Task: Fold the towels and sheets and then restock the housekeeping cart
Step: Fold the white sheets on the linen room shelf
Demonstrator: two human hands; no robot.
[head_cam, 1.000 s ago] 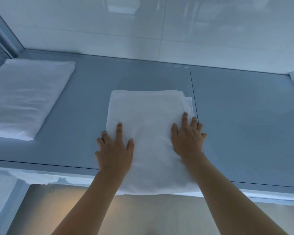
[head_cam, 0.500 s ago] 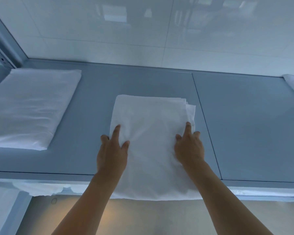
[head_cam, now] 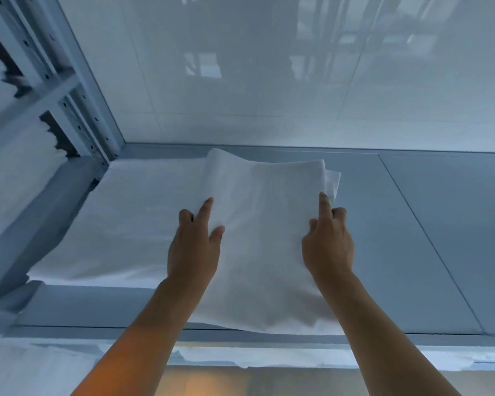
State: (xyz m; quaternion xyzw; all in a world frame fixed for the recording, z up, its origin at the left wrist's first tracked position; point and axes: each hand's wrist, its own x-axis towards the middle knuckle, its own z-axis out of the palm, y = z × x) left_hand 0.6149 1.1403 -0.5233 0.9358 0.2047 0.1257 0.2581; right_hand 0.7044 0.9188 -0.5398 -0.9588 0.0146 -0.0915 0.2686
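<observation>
A folded white sheet [head_cam: 269, 230] is lifted off the blue-grey shelf surface [head_cam: 412, 238], its far left corner overlapping a second folded white sheet [head_cam: 132, 224] that lies flat to the left. My left hand [head_cam: 195, 247] grips the lifted sheet's left edge, thumb on top and fingers curled round the side. My right hand [head_cam: 327, 244] grips its right edge, index finger pointing forward along the top. The sheet's near end sags over the shelf's front edge.
A white glossy wall [head_cam: 269, 81] closes the back. A metal rack upright with holes [head_cam: 77, 110] stands at the left, white linen [head_cam: 0, 90] behind it. More white fabric [head_cam: 240, 358] lies on a lower level under the shelf's front edge.
Both hands went from pressing flat on the folded sheet to gripping its sides. The sheet has risen off the shelf and moved left toward the other folded sheet.
</observation>
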